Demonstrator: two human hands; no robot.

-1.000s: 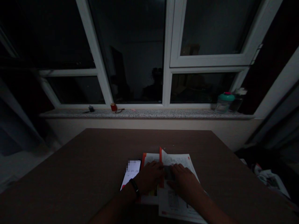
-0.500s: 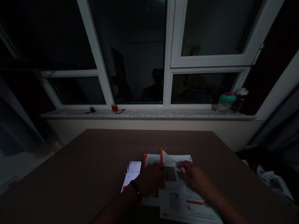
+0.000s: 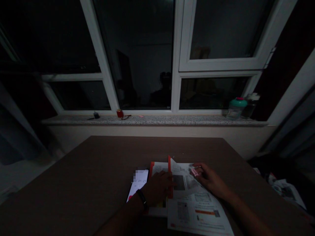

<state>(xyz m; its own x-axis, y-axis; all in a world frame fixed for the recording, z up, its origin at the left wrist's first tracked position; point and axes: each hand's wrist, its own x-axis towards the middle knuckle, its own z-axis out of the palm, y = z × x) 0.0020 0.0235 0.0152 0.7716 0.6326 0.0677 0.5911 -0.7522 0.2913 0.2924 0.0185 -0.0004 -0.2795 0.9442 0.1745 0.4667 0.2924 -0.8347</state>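
An open booklet (image 3: 183,168) with white printed pages and orange-red edges lies on the table. My left hand (image 3: 159,185), with a dark band at the wrist, rests flat across its middle, fingers stretched over the fold. My right hand (image 3: 205,178) is at the right page's upper right side. Between its thumb and fingers it grips a small pink object (image 3: 195,172) with dark marks; its kind is unclear. A loose-looking printed sheet (image 3: 187,216) spreads from the booklet toward me, its right edge curving below my right hand.
A lit phone (image 3: 139,183) showing a timer lies left of the booklet on the brown table (image 3: 81,177). On the stone windowsill (image 3: 157,120) stand a small red container (image 3: 119,113), a dark little bottle (image 3: 96,115) and a teal-lidded jar (image 3: 236,108).
My right hand has shifted slightly right and up, and the pink object shows more clearly. The sheet's right part has come into view as it curves. My left hand stays in place.
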